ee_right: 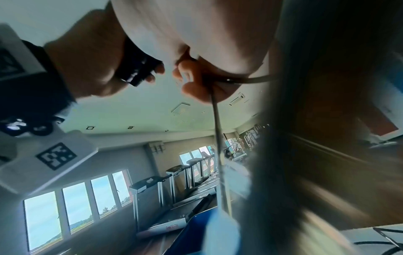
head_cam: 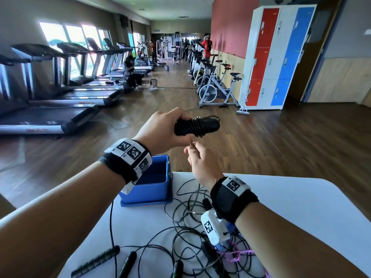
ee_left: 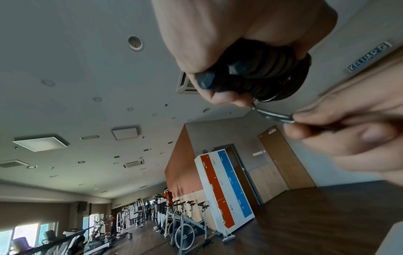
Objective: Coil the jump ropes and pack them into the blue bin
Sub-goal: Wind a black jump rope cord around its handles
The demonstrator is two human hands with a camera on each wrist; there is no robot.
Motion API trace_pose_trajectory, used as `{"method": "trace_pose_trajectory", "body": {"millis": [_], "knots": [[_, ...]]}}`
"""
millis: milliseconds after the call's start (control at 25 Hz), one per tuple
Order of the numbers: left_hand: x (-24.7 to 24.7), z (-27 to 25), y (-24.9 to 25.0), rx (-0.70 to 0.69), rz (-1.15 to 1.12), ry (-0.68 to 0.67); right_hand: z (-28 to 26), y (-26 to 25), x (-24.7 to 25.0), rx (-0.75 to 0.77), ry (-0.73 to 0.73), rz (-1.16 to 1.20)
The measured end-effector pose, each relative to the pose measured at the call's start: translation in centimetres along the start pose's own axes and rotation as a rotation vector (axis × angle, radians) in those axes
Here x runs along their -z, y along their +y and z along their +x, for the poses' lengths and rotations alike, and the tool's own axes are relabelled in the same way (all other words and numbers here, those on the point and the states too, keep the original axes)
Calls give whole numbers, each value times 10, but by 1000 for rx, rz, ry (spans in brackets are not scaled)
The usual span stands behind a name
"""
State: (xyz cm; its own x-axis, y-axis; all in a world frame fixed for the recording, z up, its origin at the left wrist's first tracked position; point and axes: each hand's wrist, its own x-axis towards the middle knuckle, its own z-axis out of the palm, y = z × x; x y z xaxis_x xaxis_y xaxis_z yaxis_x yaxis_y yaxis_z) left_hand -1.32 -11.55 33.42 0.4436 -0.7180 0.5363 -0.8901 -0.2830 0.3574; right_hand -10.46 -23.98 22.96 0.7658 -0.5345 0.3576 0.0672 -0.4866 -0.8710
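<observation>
My left hand [head_cam: 160, 130] grips a pair of black jump rope handles [head_cam: 197, 125] held above the table, with thin cord wound around them several times. Seen from the left wrist, the handles [ee_left: 250, 72] fill the fist and the cord [ee_left: 272, 116] runs off to the right. Just below, my right hand [head_cam: 197, 157] pinches that cord's loose end; the right wrist view shows the cord [ee_right: 218, 138] passing through the fingers. The blue bin [head_cam: 152, 185] stands open on the white table [head_cam: 301, 207], under my left wrist.
Several loose black ropes [head_cam: 184, 223] lie tangled on the table with handles [head_cam: 96, 261] near its front edge, and a pink rope [head_cam: 234, 255] at the right. Beyond are wooden floor, treadmills [head_cam: 50, 109], exercise bikes [head_cam: 214, 91] and lockers [head_cam: 277, 57].
</observation>
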Motion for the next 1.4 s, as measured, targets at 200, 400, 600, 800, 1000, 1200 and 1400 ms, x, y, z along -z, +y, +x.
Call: {"method": "trace_pose_trajectory", "body": {"millis": [200,400,600,800,1000,1200,1400], "knots": [[-8,-4,-10,-26,132,-76,-19,-14,10,44,-94,-188],[-16,-6,-19,-127,189,-154,-15,-28,37,122,-212,-422],[-24,-15,-23,-203,369,-150,-15,-43,61,172,-245,-678],[-34,-26,-27,-174,353,-218,-24,-60,65,154,-314,-778],[-31,-26,-21,-91,277,-267,-5,-91,87,310,-524,-987],[-29,-23,-9,-115,225,-292,26,-115,99,665,-657,-1256],[-30,-30,-7,-241,151,-266,59,-103,114,942,-687,-1275]]}}
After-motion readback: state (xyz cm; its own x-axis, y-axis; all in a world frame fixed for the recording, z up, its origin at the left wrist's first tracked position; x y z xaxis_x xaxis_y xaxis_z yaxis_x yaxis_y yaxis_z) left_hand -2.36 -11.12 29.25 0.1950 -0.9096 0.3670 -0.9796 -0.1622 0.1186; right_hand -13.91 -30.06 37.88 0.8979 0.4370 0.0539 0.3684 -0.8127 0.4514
